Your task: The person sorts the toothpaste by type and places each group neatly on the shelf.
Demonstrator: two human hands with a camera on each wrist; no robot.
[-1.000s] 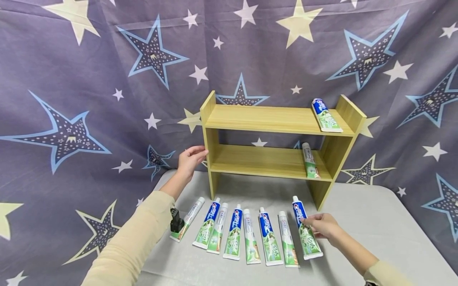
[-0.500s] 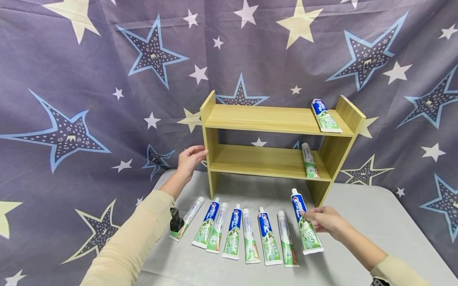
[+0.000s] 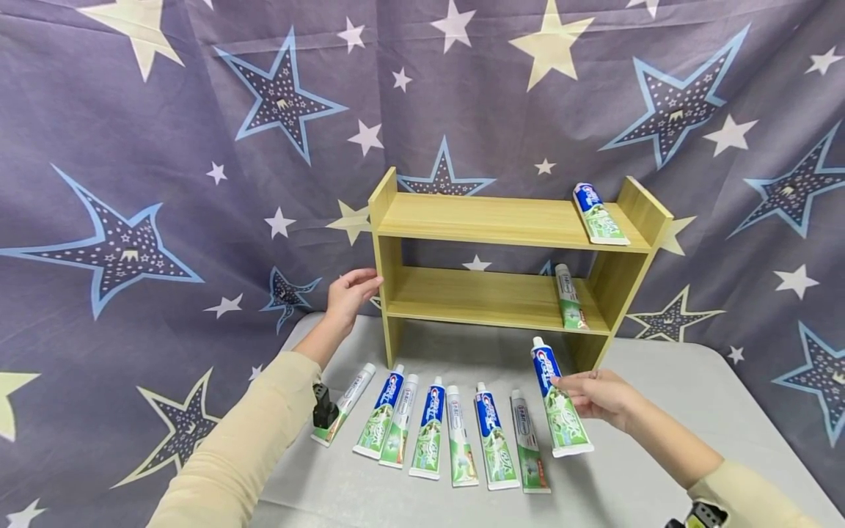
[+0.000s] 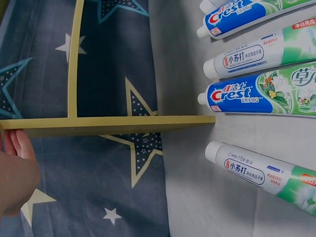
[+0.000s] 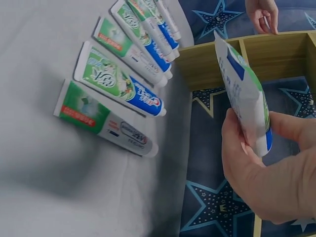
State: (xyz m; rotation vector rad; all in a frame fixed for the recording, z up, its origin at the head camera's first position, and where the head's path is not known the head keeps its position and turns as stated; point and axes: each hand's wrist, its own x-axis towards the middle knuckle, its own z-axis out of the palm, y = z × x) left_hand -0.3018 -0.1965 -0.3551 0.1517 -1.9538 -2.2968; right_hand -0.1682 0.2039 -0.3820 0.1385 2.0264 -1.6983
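My right hand [image 3: 601,396] pinches a blue, white and green Crest toothpaste tube [image 3: 561,411] between thumb and fingers, cap pointing toward the shelf. In the right wrist view, the toothpaste tube [image 5: 244,94] appears nearly edge-on, lifted above the table. My left hand [image 3: 353,299] touches the left side panel of a two-tier wooden shelf [image 3: 462,290] with its fingertips. The left wrist view has those fingers [image 4: 22,145] against the panel's edge. Another Crest tube [image 3: 601,214] lies at the right end of the upper tier; a grey-and-green toothpaste tube [image 3: 571,297] lies below on the lower tier.
Several toothpaste tubes, Crest and grey-green ones, lie in a row on the grey table [image 3: 693,433] before the shelf. The rightmost is a grey-green tube [image 3: 530,444]. A star-patterned curtain [image 3: 198,205] hangs behind.
My right hand has raised the Crest toothpaste tube from the right end of the row and brought it slightly toward the shelf. The left hand stays at the side panel.
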